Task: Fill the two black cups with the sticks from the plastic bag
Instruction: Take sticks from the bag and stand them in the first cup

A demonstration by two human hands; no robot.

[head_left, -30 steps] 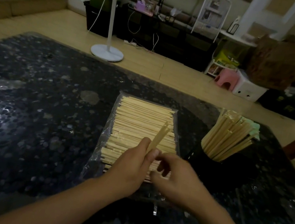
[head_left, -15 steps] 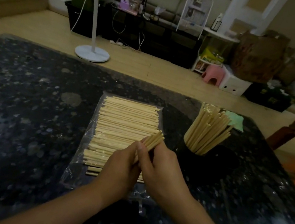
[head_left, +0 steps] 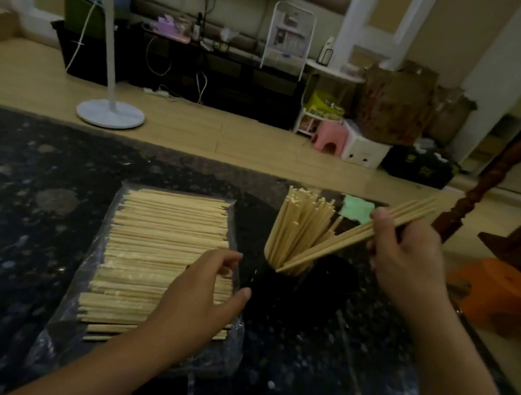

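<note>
Right hand (head_left: 410,258) carried sticks (head_left: 355,236) to cup (head_left: 285,285) | left hand (head_left: 200,294) released

My right hand (head_left: 409,262) is carrying the pinched sticks (head_left: 355,236) away from my left, right of centre, lowering their tips into the black cup (head_left: 285,285); my left hand (head_left: 199,298) is hovering loose over the bag (head_left: 149,268) at lower centre
</note>
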